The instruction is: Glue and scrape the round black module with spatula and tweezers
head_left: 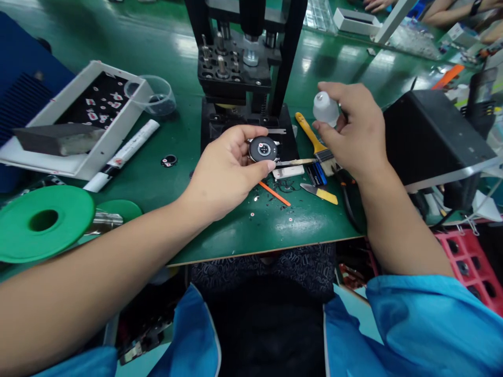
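Note:
My left hand point(230, 170) grips a round smartwatch body point(263, 150) by its edge, with thumb and fingers on opposite sides. Its dark back, with a sensor ring in the middle, faces up. Over to the right, my right hand point(353, 125) is closed around a small translucent white bottle point(325, 109) with a narrow tip. The bottle is held in the air, apart from the watch. Below the watch lie an orange stick point(275, 193), tweezers point(296, 162), a white block point(288, 172) and a yellow-handled blade point(319, 193).
A black press point(239, 73) stands behind my hands. On the left are a white tray point(84, 167) with small parts, a clear cup point(161, 99), a marker point(133, 144) and a green spool point(43, 222). A yellow-handled brush point(308, 131) and black box point(436, 136) sit at right.

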Demonstrator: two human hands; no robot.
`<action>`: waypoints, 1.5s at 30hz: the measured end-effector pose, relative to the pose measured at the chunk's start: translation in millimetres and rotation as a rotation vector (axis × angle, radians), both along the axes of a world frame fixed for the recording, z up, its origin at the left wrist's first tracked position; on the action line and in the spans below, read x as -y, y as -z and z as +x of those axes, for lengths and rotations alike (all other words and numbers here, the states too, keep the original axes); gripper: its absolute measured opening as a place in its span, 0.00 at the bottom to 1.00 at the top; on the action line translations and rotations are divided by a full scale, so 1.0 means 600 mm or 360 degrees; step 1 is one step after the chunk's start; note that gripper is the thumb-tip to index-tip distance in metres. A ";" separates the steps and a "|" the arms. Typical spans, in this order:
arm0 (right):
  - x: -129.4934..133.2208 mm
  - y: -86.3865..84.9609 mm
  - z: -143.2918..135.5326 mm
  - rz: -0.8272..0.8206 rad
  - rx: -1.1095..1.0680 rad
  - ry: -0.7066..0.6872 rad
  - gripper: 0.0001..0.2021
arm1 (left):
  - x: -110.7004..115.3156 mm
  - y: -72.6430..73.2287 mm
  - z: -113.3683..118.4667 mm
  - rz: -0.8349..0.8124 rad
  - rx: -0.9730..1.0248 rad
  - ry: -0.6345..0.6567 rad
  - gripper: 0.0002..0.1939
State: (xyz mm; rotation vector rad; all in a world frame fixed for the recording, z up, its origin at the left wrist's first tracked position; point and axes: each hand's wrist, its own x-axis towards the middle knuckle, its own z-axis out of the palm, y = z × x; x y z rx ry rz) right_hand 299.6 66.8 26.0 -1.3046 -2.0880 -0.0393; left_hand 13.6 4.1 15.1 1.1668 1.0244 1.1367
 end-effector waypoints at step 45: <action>0.061 -0.002 -0.056 0.0201 0.0392 -0.0036 0.28 | 0.007 -0.022 0.007 -0.0276 0.0154 0.0127 0.25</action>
